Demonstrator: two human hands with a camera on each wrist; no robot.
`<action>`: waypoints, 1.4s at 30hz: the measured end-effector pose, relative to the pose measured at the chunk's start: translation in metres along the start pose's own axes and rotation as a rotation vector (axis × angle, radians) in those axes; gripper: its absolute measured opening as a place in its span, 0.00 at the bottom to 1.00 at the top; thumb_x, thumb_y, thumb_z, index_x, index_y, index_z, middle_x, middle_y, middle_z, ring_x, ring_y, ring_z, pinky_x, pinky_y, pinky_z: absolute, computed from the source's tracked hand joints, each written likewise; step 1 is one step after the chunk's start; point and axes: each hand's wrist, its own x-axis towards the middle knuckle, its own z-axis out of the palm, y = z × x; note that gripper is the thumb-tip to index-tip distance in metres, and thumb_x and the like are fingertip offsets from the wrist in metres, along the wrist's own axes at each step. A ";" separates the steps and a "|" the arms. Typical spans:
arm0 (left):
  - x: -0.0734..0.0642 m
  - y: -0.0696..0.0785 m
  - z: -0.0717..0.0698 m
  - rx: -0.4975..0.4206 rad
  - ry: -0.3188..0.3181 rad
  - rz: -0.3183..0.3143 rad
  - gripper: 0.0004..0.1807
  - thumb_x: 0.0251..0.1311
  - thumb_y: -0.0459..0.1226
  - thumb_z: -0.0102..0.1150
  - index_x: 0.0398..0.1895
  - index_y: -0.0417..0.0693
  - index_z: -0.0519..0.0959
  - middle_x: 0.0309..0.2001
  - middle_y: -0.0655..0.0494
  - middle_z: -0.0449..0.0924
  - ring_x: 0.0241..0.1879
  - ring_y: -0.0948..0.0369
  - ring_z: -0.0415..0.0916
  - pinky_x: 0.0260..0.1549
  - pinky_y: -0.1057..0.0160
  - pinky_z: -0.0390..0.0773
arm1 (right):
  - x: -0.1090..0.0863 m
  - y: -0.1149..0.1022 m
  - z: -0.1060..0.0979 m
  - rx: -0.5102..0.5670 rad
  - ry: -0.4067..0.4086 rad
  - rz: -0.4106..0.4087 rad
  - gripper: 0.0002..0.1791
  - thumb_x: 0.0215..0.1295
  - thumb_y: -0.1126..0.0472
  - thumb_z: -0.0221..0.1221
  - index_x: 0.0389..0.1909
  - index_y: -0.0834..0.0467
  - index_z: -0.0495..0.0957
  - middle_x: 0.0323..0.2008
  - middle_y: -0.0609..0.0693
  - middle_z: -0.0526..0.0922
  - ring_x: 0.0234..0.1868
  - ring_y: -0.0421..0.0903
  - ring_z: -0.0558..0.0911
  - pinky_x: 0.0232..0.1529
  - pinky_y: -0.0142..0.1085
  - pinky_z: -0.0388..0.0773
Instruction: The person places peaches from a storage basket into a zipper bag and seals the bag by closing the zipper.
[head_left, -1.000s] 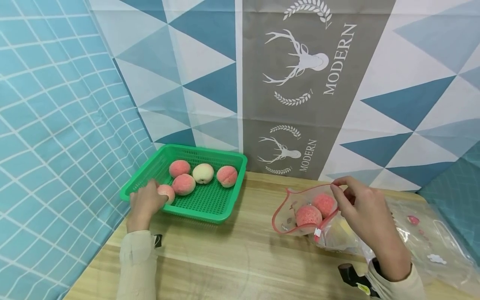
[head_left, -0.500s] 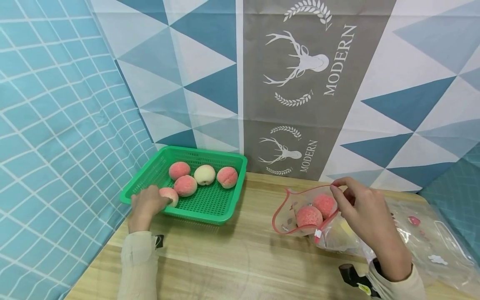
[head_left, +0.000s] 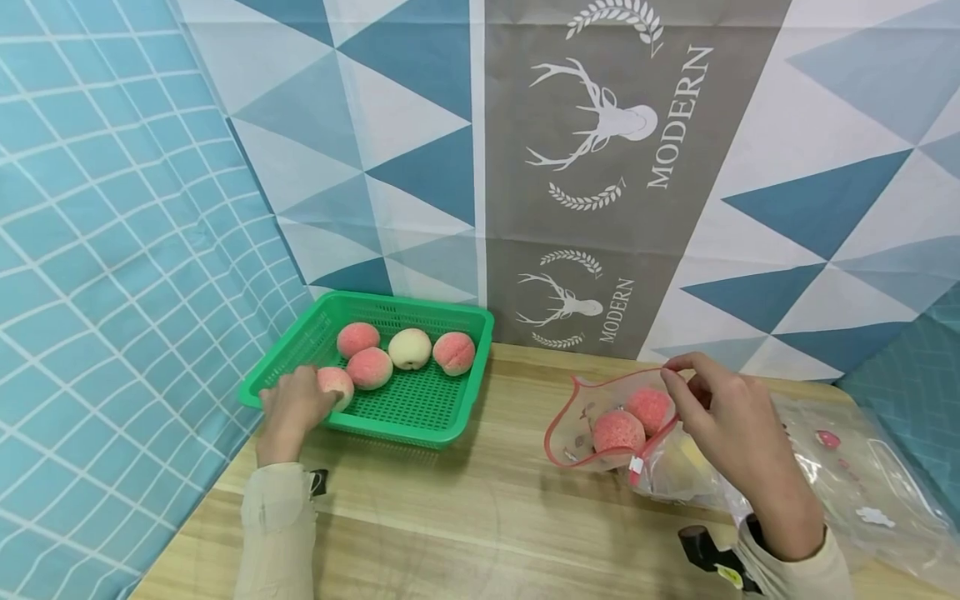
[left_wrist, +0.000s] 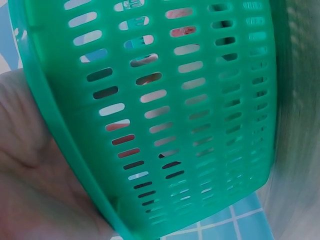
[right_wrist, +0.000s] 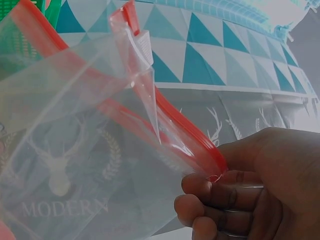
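Note:
My left hand reaches over the near left rim of the green plastic basket and holds a pale pink peach at its side; the fingertips are hidden. Beside that peach lie several others, including a pink peach and a cream one. In the left wrist view the basket's slotted wall covers the fingers. My right hand pinches the red-edged mouth of a clear zip bag. The bag stands open with two pink peaches inside. Its red zip strip runs into my right fingertips.
More clear plastic bags with printed designs lie flat at the right of the wooden table. Patterned wall cloth stands behind. Blue checked cloth borders the left side.
The peach at my left hand has shifted slightly, first towards me and then back away, along with small movements of that hand. My right hand and the bag have stayed put.

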 end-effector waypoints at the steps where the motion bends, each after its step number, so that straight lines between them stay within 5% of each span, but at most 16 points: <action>1: 0.000 0.000 0.000 -0.003 0.013 0.001 0.17 0.60 0.43 0.64 0.35 0.35 0.76 0.33 0.36 0.78 0.40 0.34 0.75 0.40 0.36 0.62 | 0.000 0.000 0.000 0.002 0.002 -0.003 0.09 0.72 0.59 0.58 0.46 0.59 0.81 0.14 0.40 0.72 0.13 0.34 0.68 0.15 0.33 0.63; 12: 0.000 0.001 -0.002 -0.046 0.178 0.012 0.28 0.61 0.42 0.65 0.53 0.26 0.73 0.44 0.25 0.78 0.45 0.28 0.74 0.36 0.32 0.69 | 0.003 -0.002 0.001 0.001 0.004 -0.014 0.09 0.71 0.59 0.59 0.45 0.59 0.81 0.14 0.40 0.71 0.13 0.35 0.67 0.15 0.32 0.63; 22: 0.000 0.006 -0.006 -0.059 0.301 0.082 0.28 0.58 0.40 0.68 0.51 0.24 0.75 0.41 0.25 0.78 0.38 0.30 0.76 0.27 0.38 0.73 | 0.002 -0.002 0.000 0.002 -0.004 0.000 0.09 0.72 0.58 0.58 0.46 0.59 0.81 0.14 0.40 0.72 0.13 0.35 0.67 0.15 0.33 0.63; 32: -0.004 0.025 -0.016 -0.163 0.341 0.139 0.31 0.56 0.35 0.70 0.56 0.20 0.72 0.49 0.22 0.76 0.48 0.29 0.73 0.43 0.32 0.73 | 0.002 -0.002 0.000 0.005 -0.006 0.008 0.09 0.72 0.59 0.58 0.46 0.60 0.81 0.14 0.41 0.72 0.14 0.35 0.68 0.15 0.33 0.63; 42: -0.018 0.050 -0.028 -0.182 0.391 0.215 0.32 0.54 0.34 0.71 0.58 0.22 0.72 0.53 0.25 0.76 0.51 0.32 0.73 0.47 0.32 0.72 | 0.001 -0.001 0.000 -0.002 0.006 -0.003 0.09 0.72 0.59 0.58 0.45 0.59 0.81 0.15 0.40 0.72 0.14 0.35 0.67 0.16 0.32 0.63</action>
